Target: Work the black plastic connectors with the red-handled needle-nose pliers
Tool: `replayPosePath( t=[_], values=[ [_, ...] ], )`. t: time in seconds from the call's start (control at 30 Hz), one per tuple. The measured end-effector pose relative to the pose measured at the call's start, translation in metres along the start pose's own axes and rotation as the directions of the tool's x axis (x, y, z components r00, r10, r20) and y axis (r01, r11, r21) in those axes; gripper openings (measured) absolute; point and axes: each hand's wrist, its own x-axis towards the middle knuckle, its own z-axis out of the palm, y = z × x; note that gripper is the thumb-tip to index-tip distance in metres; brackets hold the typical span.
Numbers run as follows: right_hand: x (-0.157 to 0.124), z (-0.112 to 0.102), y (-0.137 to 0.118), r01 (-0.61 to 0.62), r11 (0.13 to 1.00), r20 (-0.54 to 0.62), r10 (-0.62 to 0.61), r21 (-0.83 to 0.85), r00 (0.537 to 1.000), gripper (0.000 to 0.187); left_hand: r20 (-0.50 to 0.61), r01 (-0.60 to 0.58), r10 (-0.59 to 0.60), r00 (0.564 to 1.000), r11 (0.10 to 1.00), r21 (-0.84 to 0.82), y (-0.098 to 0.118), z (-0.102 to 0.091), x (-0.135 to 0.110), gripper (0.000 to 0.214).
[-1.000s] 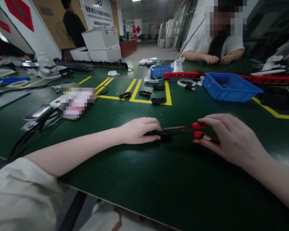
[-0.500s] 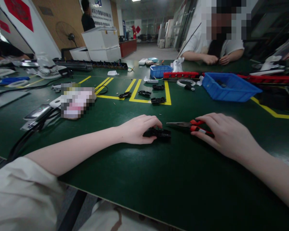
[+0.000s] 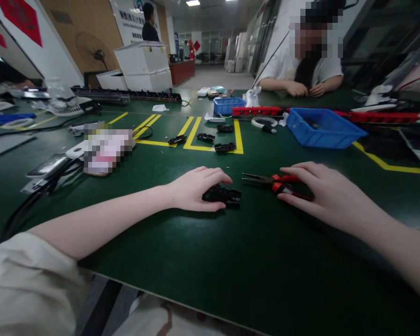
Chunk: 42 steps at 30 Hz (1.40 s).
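A small black plastic part (image 3: 233,197) lies on the green table, its right end sticking out past my left hand (image 3: 196,189). The thumb runs along its near side and the fingers arch over the far side, with a small gap visible under the fingertips. My right hand (image 3: 324,189) is around the red-handled needle-nose pliers (image 3: 278,184), fingers loosely along both handles. The plier jaws point left toward the black part, slightly apart and not touching it. The palm side of each hand is hidden.
Beyond my hands, several similar black parts (image 3: 225,147) lie around the yellow tape markings. A blue bin (image 3: 324,135) stands at the right, a smaller blue bin (image 3: 227,106) farther back. Left are a phone (image 3: 108,151) and black cables (image 3: 38,191). A person (image 3: 301,74) sits across.
The plier jaws and handles have spread apart. My left fingers have lifted a little from the black part, which has turned slightly. The whole view has shifted a bit.
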Motion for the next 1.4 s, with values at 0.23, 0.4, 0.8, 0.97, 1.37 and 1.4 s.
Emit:
replayPosePath(
  t=[0.23, 0.4, 0.8, 0.97, 1.37, 1.4],
  values=[
    [-0.002, 0.021, 0.002, -0.046, 0.998, -0.035, 0.044, -0.048, 0.998, 0.049, 0.000, 0.044, -0.044, 0.999, 0.996, -0.072, 0.002, 0.000, 0.001, 0.054],
    [0.004, 0.010, -0.012, -0.100, 0.993, 0.006, 0.100, -0.062, 0.995, 0.052, 0.013, 0.089, -0.089, 0.996, 0.980, -0.180, 0.003, -0.001, 0.002, 0.037],
    [0.003, -0.005, -0.035, 0.208, 0.975, -0.218, -0.219, -0.072, 0.951, 0.035, 0.020, 0.072, -0.070, 0.997, 0.985, -0.156, 0.000, 0.000, 0.002, 0.035],
    [0.003, -0.008, -0.038, 0.248, 0.964, -0.246, -0.265, -0.101, 0.932, 0.038, 0.006, 0.044, -0.044, 0.999, 0.988, -0.145, 0.000, 0.000, 0.002, 0.036],
    [0.005, -0.027, -0.044, 0.294, 0.899, -0.314, -0.396, -0.325, 0.863, 0.058, -0.104, 0.052, -0.075, 0.992, 0.977, -0.205, 0.008, -0.009, 0.001, 0.049],
    [0.005, -0.030, -0.047, 0.297, 0.887, -0.325, -0.415, -0.354, 0.850, 0.059, -0.139, 0.047, -0.081, 0.987, 0.972, -0.232, 0.012, -0.014, 0.003, 0.043]
  ],
)
